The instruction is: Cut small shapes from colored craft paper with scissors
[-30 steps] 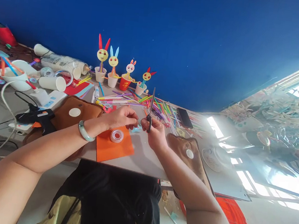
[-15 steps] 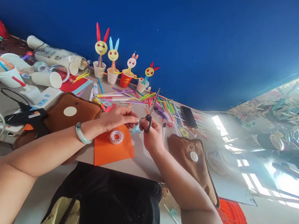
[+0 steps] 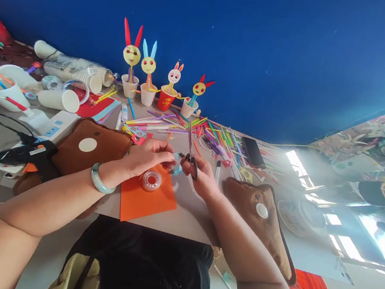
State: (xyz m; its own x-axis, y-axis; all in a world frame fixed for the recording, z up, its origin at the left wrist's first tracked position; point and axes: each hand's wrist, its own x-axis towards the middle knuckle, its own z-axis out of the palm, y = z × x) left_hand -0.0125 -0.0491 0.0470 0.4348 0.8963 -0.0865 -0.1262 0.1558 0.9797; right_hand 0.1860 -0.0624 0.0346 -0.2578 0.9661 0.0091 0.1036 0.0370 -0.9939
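My right hand [image 3: 201, 172] is closed around the black handles of a pair of scissors [image 3: 190, 146], whose blades point up and away from me. Just to its left, my left hand [image 3: 154, 156] has its fingers pinched together; what they hold, if anything, is too small to name. Pale blue scraps [image 3: 176, 167] show close to the fingertips, and I cannot tell whether they are held or lie on the table. Below my left hand, a roll of tape [image 3: 151, 181] lies on an orange sheet of paper [image 3: 147, 204].
Rabbit-faced figures in paper cups, one a red cup [image 3: 166, 100], stand along the blue wall. Coloured sticks [image 3: 214, 137] lie scattered before them. A brown cushion [image 3: 90, 144] and glue gun [image 3: 35, 152] are at left; another brown cushion [image 3: 251, 207] and a phone [image 3: 253, 152] at right.
The scissors have tilted, their tips now leaning left instead of right. My right hand has turned slightly and stays close to my left fingertips. The whole view has shifted a little.
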